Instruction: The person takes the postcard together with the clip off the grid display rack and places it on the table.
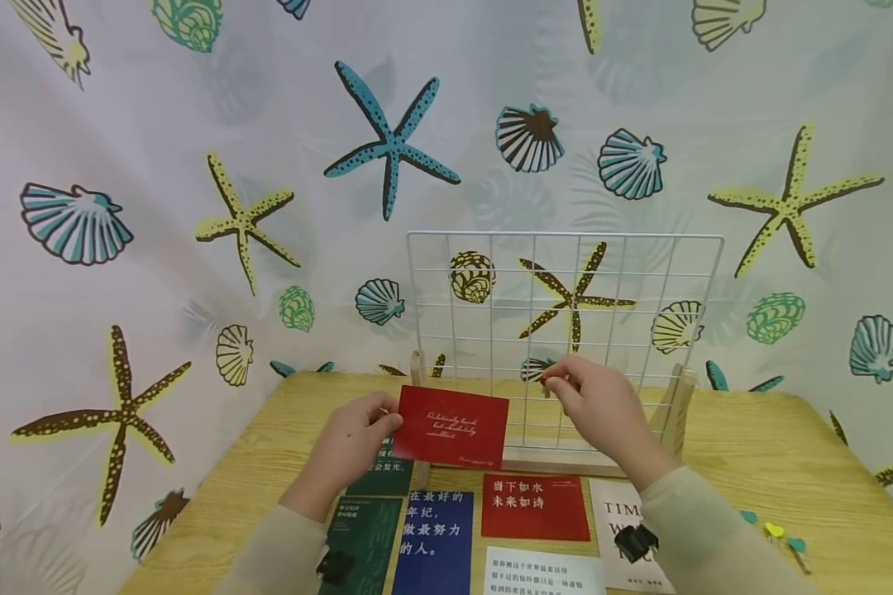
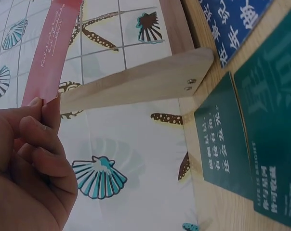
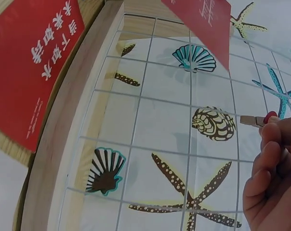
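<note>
My left hand pinches a red postcard with pale script by its left edge, thumb against fingers. The card stands upright in front of a white wire grid on a wooden base. Between right thumb and fingertips is a small wooden clothespin with a red decoration on its end. That right hand is in front of the grid, to the right of the card and apart from it. In the left wrist view, the fingers hold the card's corner.
On the wooden table lie another red card, a blue card, green cards, a white text card and a cream card. Several heart-topped clothespins lie at right. A shell-patterned curtain hangs behind.
</note>
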`<state>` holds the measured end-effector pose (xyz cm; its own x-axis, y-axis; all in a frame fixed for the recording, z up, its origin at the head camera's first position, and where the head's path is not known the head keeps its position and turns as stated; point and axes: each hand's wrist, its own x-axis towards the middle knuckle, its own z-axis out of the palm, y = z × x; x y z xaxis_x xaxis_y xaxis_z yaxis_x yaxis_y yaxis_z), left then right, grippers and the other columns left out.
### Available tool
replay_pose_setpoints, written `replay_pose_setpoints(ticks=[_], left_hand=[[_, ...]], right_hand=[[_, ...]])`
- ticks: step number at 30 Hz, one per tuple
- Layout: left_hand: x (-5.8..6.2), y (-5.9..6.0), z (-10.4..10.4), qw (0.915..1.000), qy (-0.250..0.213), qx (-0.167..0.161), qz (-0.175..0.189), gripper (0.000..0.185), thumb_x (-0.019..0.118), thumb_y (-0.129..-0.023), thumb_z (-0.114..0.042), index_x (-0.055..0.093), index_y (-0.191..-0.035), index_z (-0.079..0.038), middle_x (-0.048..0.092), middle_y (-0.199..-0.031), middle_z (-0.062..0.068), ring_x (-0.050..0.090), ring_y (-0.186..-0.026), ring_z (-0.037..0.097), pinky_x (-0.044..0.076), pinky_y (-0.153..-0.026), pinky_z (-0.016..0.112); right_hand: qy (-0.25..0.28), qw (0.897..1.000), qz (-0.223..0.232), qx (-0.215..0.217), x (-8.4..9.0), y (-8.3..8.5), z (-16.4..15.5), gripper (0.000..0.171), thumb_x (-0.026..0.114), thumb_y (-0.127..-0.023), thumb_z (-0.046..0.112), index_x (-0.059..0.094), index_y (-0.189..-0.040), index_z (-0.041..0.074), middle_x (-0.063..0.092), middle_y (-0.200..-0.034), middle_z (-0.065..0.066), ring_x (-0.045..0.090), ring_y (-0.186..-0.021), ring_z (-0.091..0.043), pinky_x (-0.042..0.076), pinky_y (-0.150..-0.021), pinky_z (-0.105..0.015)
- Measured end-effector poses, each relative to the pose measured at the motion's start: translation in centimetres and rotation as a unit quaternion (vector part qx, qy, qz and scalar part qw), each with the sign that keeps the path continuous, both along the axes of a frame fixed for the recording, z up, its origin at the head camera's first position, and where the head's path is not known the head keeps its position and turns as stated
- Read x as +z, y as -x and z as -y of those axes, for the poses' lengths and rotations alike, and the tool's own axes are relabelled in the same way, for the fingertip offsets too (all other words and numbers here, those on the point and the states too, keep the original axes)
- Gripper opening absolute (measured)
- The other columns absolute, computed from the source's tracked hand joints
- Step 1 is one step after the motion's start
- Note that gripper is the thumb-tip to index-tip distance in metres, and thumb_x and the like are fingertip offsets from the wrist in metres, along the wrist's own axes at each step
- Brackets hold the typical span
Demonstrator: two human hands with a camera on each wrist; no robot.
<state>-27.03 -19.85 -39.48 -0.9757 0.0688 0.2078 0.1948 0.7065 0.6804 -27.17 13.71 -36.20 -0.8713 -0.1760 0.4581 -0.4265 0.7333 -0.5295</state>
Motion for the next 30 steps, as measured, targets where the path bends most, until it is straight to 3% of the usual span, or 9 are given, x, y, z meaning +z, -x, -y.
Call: replay_pose_setpoints(ticks=[7, 16, 30], left_hand=[[0.2, -0.5, 1.5, 0.9999, 0.012, 0.0, -0.01, 0.01, 0.063, -0.101, -0.025, 0.068, -0.107, -0.018, 0.069, -0.103, 0.002, 0.058, -0.087, 0.022, 0.05, -0.067, 0.033], [0.2, -0.8, 3.5, 0.9997, -0.008, -0.007, 0.022, 0.01, 0.062, -0.102, -0.024, 0.066, -0.106, -0.016, 0.065, -0.088, 0.003, 0.055, -0.067, 0.022, 0.047, -0.059, 0.035], [0.0, -0.8, 7.0, 0.9988, -0.017, -0.011, 0.045, 0.016, 0.06, -0.103, -0.024, 0.063, -0.112, -0.011, 0.064, -0.09, 0.004, 0.053, -0.066, 0.023, 0.044, -0.057, 0.035]], right_hand=[[0.007, 1.0, 0.018, -0.007, -0.6, -0.7, -1.6, 0.014, 0.061, -0.102, 0.025, 0.073, -0.109, 0.019, 0.061, -0.072, 0.007, 0.051, -0.059, -0.015, 0.042, -0.054, -0.035], [0.018, 0.999, 0.043, -0.019, -1.4, -1.6, -4.7, 0.016, 0.06, -0.103, 0.023, 0.072, -0.11, 0.017, 0.062, -0.076, 0.004, 0.053, -0.062, -0.018, 0.043, -0.052, -0.034], [0.022, 0.995, 0.089, -0.04, -2.9, -2.8, -9.4, 0.024, 0.056, -0.105, 0.033, 0.071, -0.112, 0.017, 0.061, -0.075, 0.003, 0.053, -0.062, -0.018, 0.04, -0.051, -0.034]])
